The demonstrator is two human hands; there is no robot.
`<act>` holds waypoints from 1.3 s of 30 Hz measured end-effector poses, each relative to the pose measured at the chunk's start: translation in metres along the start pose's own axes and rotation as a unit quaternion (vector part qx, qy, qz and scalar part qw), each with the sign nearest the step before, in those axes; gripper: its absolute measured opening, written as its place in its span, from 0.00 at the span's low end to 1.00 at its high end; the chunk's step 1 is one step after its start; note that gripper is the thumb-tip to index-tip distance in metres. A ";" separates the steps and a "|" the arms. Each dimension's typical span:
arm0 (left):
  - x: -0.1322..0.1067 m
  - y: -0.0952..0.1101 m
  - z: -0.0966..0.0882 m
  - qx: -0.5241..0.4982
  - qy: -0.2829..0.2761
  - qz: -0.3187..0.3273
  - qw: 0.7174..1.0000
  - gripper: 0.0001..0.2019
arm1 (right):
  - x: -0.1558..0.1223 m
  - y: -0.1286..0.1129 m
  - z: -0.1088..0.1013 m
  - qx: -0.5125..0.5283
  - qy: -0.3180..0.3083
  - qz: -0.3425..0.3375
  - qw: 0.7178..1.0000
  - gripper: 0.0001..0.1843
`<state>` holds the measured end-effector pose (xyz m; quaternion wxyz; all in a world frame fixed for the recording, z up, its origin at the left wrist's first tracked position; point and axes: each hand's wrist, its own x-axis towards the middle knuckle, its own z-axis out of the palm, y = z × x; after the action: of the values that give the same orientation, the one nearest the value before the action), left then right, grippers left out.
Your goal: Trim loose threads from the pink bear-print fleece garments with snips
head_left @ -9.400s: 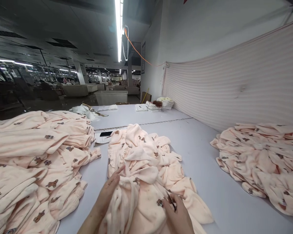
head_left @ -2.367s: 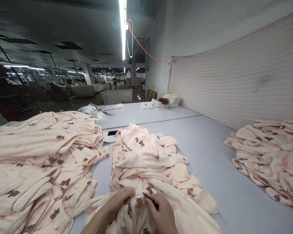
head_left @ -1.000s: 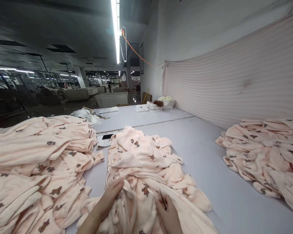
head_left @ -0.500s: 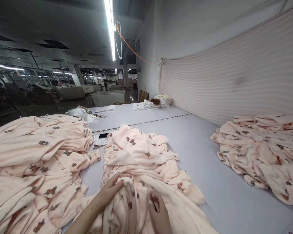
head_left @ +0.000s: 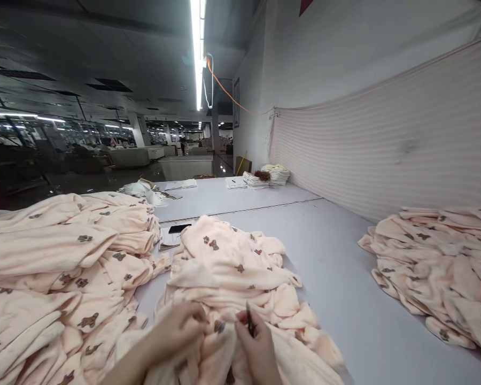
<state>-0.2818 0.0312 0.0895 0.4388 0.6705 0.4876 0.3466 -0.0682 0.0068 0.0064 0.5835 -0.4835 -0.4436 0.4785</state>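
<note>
Grey table [head_left: 336, 278]; left hand [head_left: 176, 332], nearer than before, grip tight on pink fleece [head_left: 232, 267]; right hand [head_left: 258, 350], grip around dark tool [head_left: 249, 322].

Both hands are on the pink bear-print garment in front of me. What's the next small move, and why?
Probably hold the fold taut with the left hand and lower the tool tip onto it. That hand bunches the pink garment, and the right hand pinches a thin dark tool just above the fabric between them. The exact spot is blurred.
</note>
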 end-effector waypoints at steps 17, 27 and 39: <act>-0.034 -0.018 0.045 -0.022 -0.113 -0.075 0.991 0.10 | -0.040 0.037 0.010 -0.044 -0.018 -0.018 0.999 0.05; -0.036 -0.038 0.053 -0.145 -0.065 -0.120 0.980 0.11 | -0.054 0.020 -0.004 -0.189 -0.038 -0.088 0.977 0.10; -0.035 -0.043 0.054 -0.152 -0.053 -0.125 0.979 0.12 | -0.052 0.029 0.005 -0.182 -0.004 -0.076 0.980 0.15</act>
<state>-0.2584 -0.0102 0.0276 0.6005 0.5473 0.4853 0.3230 -0.0849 -0.0413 -0.0249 0.5183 -0.5447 -0.5610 0.3462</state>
